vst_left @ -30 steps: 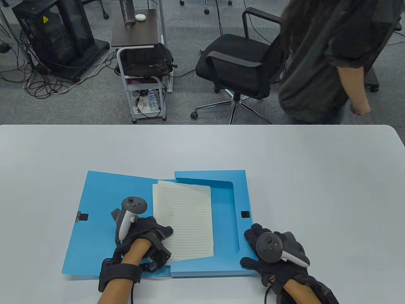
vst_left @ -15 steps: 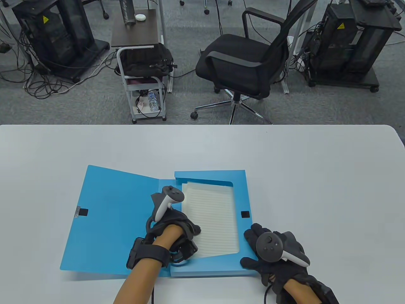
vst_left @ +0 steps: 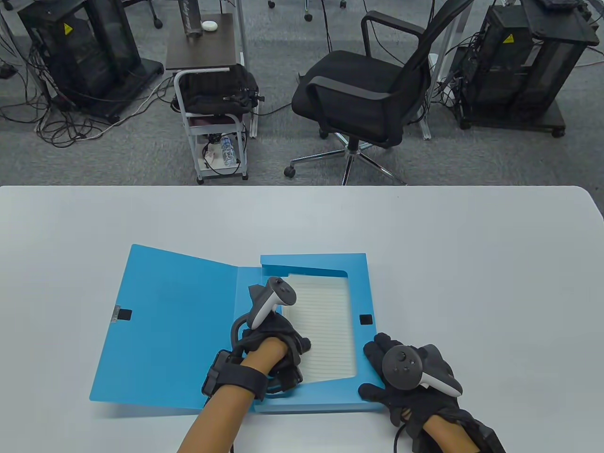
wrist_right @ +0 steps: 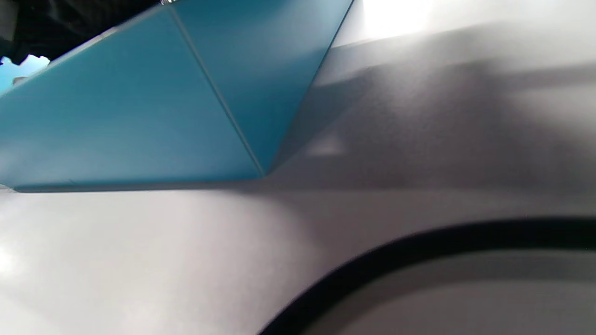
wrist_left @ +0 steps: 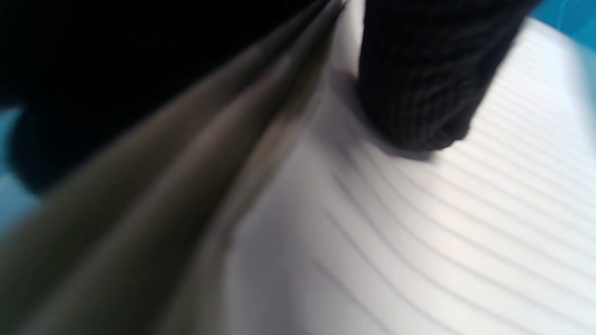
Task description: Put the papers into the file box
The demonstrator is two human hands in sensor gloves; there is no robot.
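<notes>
A blue file box (vst_left: 361,292) lies open on the table, its lid (vst_left: 174,321) spread flat to the left. A stack of lined white papers (vst_left: 328,330) lies inside the box tray, under its frame flaps. My left hand (vst_left: 278,344) grips the papers at their near left edge. In the left wrist view a gloved finger (wrist_left: 419,93) presses on the lined top sheet (wrist_left: 465,223). My right hand (vst_left: 401,377) rests on the box's near right corner, fingers spread. The right wrist view shows the blue box wall (wrist_right: 139,116) close up.
The grey table (vst_left: 472,264) stretches around the box. Behind the table's far edge stand a black office chair (vst_left: 368,94), a small white cart (vst_left: 212,127) and equipment racks (vst_left: 514,66) on the floor.
My left hand has slid the papers to the right, from over the hinge into the box tray under its flaps. A person at the far right has left the view. My right hand has not moved.
</notes>
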